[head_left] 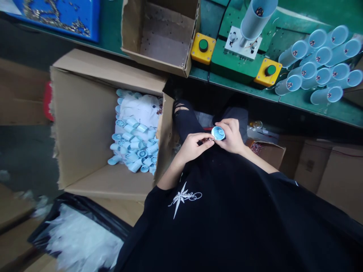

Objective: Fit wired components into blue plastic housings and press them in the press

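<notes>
Over my lap, my right hand [231,136] is wrapped round a light blue plastic cup-shaped part [218,133], its open end facing up toward me. Close against its left side is my left hand [196,145], thumb and fingertips pinched together. A tiny shiny metal piece [210,139] shows at those fingertips, too small to name. To the left, a large cardboard box [85,124] holds many similar short blue parts [137,145] on and around a white bag.
On the green bench [300,102] stand several tall blue cylinders [317,56]. A machine fixture [244,43] sits between two yellow button boxes [203,47] [268,71]. A smaller cardboard box [167,41] and a blue tray [95,22] with metal pieces are further left.
</notes>
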Available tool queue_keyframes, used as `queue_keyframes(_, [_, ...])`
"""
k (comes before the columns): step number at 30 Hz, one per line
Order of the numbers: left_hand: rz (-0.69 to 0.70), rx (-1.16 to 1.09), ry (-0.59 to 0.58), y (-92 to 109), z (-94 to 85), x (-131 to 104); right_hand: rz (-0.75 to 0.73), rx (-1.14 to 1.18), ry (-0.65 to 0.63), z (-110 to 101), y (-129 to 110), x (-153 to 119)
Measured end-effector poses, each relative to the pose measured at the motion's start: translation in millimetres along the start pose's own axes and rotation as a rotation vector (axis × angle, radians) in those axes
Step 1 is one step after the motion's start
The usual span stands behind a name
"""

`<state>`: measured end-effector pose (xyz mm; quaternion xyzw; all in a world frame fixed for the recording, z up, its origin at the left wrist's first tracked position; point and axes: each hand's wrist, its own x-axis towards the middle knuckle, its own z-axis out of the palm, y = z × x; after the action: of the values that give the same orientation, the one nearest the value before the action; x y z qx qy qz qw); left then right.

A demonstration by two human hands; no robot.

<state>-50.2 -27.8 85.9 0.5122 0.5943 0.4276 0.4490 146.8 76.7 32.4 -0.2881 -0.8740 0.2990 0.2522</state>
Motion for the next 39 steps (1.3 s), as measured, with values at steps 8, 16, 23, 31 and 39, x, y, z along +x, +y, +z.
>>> queue_keyframes(8, [0.031, -0.031, 0.234, 0, 12.1, 2, -0.061, -0.082, 0.009, 1, -2, -1])
queue_keyframes(16, [0.134, -0.121, 0.01, 3, 16.3, 1, -0.092, -0.093, 0.031, 4, -1, -2])
queue_keyframes(23, [0.184, 0.37, 0.171, 5, 14.8, 6, -0.125, -0.111, 0.043, 2, -4, -1])
queue_keyframes(31, [0.152, 0.783, 0.216, 6, 31.5, 5, -0.085, -0.101, -0.088, 1, -8, 0])
queue_keyframes(39, [0.117, 0.764, 0.119, 1, 37.3, 13, -0.058, -0.089, -0.107, 0, -5, 1])
